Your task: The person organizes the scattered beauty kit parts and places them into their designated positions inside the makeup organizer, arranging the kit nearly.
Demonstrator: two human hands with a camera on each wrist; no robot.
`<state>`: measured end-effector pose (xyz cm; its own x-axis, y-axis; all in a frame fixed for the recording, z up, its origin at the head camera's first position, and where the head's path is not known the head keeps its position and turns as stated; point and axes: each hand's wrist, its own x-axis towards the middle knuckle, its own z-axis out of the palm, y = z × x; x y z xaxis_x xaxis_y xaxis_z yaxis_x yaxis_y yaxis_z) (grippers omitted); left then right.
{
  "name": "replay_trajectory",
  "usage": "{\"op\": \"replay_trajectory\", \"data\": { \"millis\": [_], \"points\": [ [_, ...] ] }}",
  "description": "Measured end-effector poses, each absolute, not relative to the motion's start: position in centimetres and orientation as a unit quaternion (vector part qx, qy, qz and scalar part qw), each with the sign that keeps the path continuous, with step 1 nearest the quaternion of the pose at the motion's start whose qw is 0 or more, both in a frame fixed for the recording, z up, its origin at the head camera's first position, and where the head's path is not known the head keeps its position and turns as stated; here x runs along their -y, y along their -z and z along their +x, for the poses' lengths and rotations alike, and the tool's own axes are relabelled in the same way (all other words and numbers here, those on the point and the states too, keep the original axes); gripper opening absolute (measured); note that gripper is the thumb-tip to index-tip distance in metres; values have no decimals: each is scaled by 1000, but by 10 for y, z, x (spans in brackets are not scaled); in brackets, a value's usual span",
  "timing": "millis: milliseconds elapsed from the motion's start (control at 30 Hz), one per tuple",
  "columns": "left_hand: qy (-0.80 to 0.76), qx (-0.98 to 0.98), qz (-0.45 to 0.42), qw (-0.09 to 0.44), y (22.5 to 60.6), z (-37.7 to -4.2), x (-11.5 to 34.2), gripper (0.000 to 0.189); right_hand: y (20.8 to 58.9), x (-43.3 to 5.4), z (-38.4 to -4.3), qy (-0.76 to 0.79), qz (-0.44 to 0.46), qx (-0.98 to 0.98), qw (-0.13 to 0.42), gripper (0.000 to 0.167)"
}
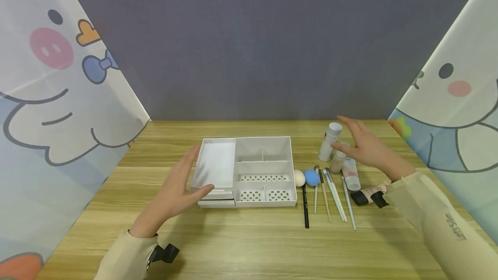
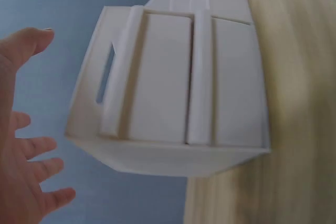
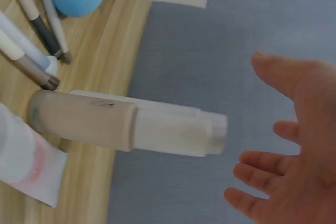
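A white organizer box (image 1: 264,167) with open compartments and small drawers (image 2: 163,77) stands on the table. My left hand (image 1: 180,189) hovers at its left side, thumb and fingers spread and holding nothing. In the left wrist view a gap shows between that hand and the box. My right hand (image 1: 362,145) is over the bottles with its fingers apart, also holding nothing. Nearest to it are a tall white bottle (image 1: 330,142) and a beige pump bottle with a clear cap (image 3: 86,116), both upright. A white tube (image 1: 351,174) stands beside them.
Right of the box lie a cream makeup sponge (image 1: 299,178), a blue sponge (image 1: 312,177), a black pencil (image 1: 305,211) and several makeup brushes (image 1: 335,195). A beige tube with a black cap (image 1: 365,195) lies near the right sleeve. A grey panel (image 1: 249,55) borders the table's back.
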<state>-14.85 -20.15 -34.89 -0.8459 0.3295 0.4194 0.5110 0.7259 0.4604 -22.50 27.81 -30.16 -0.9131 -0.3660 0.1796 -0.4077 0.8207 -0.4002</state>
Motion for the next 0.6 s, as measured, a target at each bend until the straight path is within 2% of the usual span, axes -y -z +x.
{"op": "replay_trajectory", "data": {
  "millis": [233,600],
  "points": [
    [333,906,-201,168,363,-142,212,90,313,-277,-240,-263,171,945,96,73],
    [375,879,-197,219,392,-146,221,70,324,-272,-260,-302,99,941,118,68]
  ]
}}
